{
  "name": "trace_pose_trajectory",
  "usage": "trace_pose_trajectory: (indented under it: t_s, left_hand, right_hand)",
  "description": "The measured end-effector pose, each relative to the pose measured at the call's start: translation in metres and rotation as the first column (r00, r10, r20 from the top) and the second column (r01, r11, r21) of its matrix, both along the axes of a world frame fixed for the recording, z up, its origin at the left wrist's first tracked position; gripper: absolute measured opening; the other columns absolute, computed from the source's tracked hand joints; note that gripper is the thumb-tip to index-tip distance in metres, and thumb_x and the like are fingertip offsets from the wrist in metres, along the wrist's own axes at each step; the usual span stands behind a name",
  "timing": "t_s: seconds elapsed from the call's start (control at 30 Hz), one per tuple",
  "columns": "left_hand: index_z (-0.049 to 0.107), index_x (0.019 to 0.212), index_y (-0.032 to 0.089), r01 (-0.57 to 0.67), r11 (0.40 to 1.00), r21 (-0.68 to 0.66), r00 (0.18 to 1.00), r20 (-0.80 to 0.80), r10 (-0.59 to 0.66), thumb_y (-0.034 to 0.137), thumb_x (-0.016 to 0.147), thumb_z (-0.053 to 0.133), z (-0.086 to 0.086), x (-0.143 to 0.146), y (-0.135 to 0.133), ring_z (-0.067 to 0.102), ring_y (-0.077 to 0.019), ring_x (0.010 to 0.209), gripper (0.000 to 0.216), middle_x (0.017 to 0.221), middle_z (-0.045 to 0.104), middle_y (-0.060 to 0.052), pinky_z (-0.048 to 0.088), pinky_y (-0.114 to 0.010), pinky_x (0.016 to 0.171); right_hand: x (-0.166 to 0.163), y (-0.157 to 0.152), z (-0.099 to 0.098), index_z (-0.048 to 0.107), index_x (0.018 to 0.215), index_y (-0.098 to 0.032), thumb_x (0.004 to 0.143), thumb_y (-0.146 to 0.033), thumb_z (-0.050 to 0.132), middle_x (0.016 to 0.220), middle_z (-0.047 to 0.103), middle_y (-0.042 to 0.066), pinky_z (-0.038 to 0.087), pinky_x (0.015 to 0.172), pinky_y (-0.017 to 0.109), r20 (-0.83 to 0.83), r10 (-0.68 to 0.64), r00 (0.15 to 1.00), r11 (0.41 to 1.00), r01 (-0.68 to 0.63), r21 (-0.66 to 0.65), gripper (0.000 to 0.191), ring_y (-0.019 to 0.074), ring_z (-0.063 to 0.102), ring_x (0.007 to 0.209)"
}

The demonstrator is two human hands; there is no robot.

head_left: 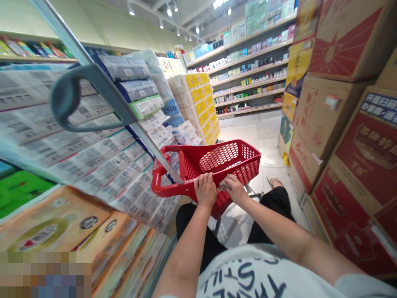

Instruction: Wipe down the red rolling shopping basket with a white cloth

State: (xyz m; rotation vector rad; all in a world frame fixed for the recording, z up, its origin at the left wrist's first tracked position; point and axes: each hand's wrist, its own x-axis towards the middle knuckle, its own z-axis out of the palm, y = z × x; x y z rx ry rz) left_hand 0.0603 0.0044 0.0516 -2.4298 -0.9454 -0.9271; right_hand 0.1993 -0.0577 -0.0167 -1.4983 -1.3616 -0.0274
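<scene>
Both my hands at the side of the red basket

The open room is beyond the red basket (240,169): pale floor tiles (245,129) run between the yellow packs (204,105) on the left and the stacked boxes (319,111) on the right. At my left the paper packs (83,157) come near the basket's handle end, so this side is narrow.

The metal pole (60,33) crosses the view and is cut off at the top; its grey handle (113,97) covers part of the packs. The bottom left corner is blurred into squares.

The basket stands just before me, between my knees and the packs. Its long axis lies mostly crosswise, the red handle (156,180) to the left, the front end to the right and slightly away. My left hand (205,189) has its fingers bent over the near rim. My right hand (233,189) pinches a small pale scrap (222,186) beside it; what it is, I cannot tell.
</scene>
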Motion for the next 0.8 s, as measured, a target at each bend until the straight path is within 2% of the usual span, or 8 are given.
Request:
trace_pose_trajectory:
  t_s: [0.1,0.27,0.3,0.43,0.5,0.63,0.73,0.8]
  left_hand:
    - [0.057,0.124,0.017,-0.013,1.000,0.001,1.000,0.004,0.013,0.020,0.089,0.046,0.000,0.001,-0.001,0.048,-0.0272,0.117,0.037,0.117,0.061,-0.010,0.029,-0.044,0.106]
    - [0.057,0.123,0.017,-0.014,1.000,0.007,1.000,-0.005,0.014,0.019,0.089,0.045,0.002,0.001,-0.002,0.048,-0.0267,0.116,0.036,0.117,0.062,-0.010,0.029,-0.044,0.106]
    - [0.057,0.123,0.017,-0.012,1.000,0.009,1.000,-0.006,0.012,0.019,0.089,0.045,0.001,0.001,-0.002,0.048,-0.0268,0.116,0.036,0.117,0.062,-0.010,0.029,-0.044,0.106]
    - [0.058,0.123,0.018,-0.016,1.000,-0.003,1.000,0.016,0.016,0.020,0.089,0.045,0.000,0.002,-0.001,0.048,-0.0271,0.116,0.036,0.117,0.062,-0.010,0.029,-0.045,0.106]
    - [0.058,0.123,0.019,-0.019,1.000,-0.004,0.999,0.030,0.019,0.021,0.090,0.044,0.000,0.003,0.000,0.048,-0.0270,0.116,0.035,0.116,0.062,-0.010,0.029,-0.045,0.106]
    - [0.058,0.123,0.019,-0.009,1.000,0.005,1.000,0.023,0.009,0.022,0.092,0.043,0.001,0.002,-0.001,0.049,-0.0263,0.116,0.035,0.117,0.062,-0.009,0.028,-0.043,0.106]
    - [0.058,0.122,0.019,-0.005,1.000,0.007,1.000,0.019,0.005,0.021,0.092,0.043,0.001,-0.001,-0.001,0.049,-0.0260,0.115,0.034,0.116,0.063,-0.009,0.028,-0.043,0.105]
    - [0.059,0.121,0.020,-0.014,1.000,0.005,0.999,0.033,0.013,0.022,0.091,0.044,0.001,-0.003,0.000,0.049,-0.0260,0.115,0.034,0.115,0.063,-0.009,0.028,-0.044,0.105]
  right_hand:
    - [0.006,0.003,0.007,0.062,0.098,-0.020,0.077,-0.004,0.049,0.108,0.054,0.007,0.044,0.097,0.035,-0.003,-0.014,1.000,0.997,0.014,0.078,0.029,0.0196,0.052,0.105]
    - [0.015,0.000,-0.009,0.063,0.086,-0.018,0.069,-0.002,0.054,0.100,0.054,0.006,0.049,0.084,0.034,-0.072,-0.105,0.992,0.981,0.092,-0.169,0.025,0.0189,0.056,0.090]
    - [0.017,-0.001,-0.011,0.063,0.086,-0.018,0.070,-0.003,0.053,0.100,0.054,0.006,0.049,0.084,0.034,-0.084,-0.129,0.988,0.980,0.114,-0.161,0.024,0.0188,0.056,0.089]
    - [0.027,-0.001,-0.002,0.063,0.095,-0.020,0.077,-0.008,0.050,0.104,0.052,0.006,0.047,0.091,0.035,-0.076,-0.146,0.986,0.989,0.149,0.027,0.025,0.0195,0.054,0.097]
    - [0.031,0.000,0.000,0.063,0.095,-0.020,0.076,-0.009,0.050,0.104,0.052,0.006,0.047,0.090,0.035,-0.072,-0.134,0.988,0.991,0.136,0.012,0.026,0.0192,0.054,0.097]
    - [0.030,-0.001,-0.006,0.063,0.084,-0.019,0.070,-0.006,0.052,0.098,0.053,0.005,0.049,0.085,0.034,-0.120,-0.141,0.983,0.986,0.128,-0.108,0.022,0.0193,0.056,0.092]
    - [0.020,0.001,0.002,0.062,0.091,-0.019,0.075,-0.007,0.051,0.101,0.053,0.006,0.048,0.089,0.035,-0.143,-0.171,0.975,0.985,0.174,0.006,0.023,0.0201,0.055,0.096]
    - [0.015,0.004,0.013,0.062,0.094,-0.020,0.078,-0.009,0.050,0.104,0.053,0.006,0.047,0.091,0.034,-0.120,-0.133,0.984,0.986,0.143,0.082,0.023,0.0196,0.055,0.097]
